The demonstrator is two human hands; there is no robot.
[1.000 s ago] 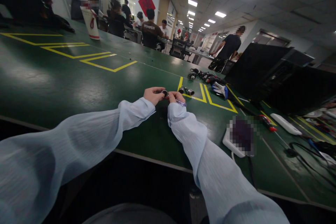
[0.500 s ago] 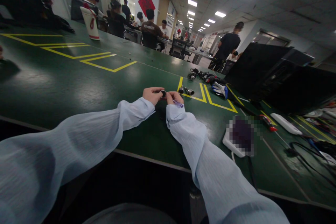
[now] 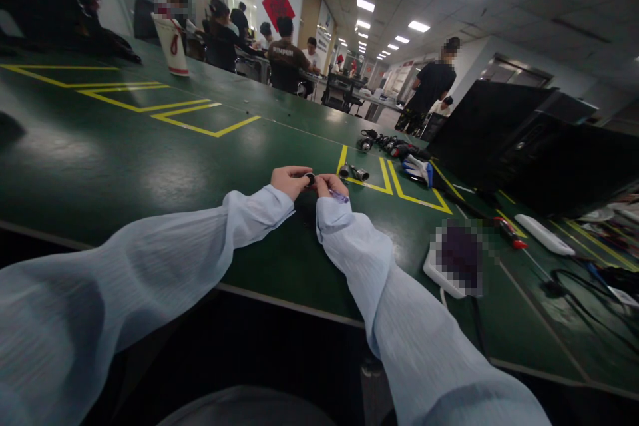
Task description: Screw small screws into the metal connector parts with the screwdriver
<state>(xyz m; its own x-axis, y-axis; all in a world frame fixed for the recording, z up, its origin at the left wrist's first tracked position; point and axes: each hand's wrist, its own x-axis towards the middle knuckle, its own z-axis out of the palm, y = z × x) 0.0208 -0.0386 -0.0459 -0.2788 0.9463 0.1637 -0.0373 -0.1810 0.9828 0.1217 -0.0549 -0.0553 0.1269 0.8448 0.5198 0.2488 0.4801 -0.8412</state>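
Observation:
Above the green table (image 3: 210,166), my left hand (image 3: 291,181) is closed on a small round part with a dark face and metal rim (image 3: 309,180). My right hand (image 3: 330,184) meets it from the other side, fingers pinched. A slim tool with a translucent purple handle (image 3: 339,196) sticks out of the right hand toward the wrist; its tip is hidden by the fingers. Just beyond the right hand, two metal cylindrical connectors (image 3: 352,172) lie beside yellow tape marks.
Black cables with connectors (image 3: 384,144) and a white-blue glove (image 3: 418,172) lie farther right. A white device (image 3: 444,273), partly blurred, a red-handled screwdriver (image 3: 510,233) and a white bar (image 3: 544,235) are at right. A paper cup (image 3: 171,46) stands far left. People sit beyond the table.
Both hands stay almost still, still holding the round part and the purple-handled tool. At the far left edge, a person's hand has gone out of view.

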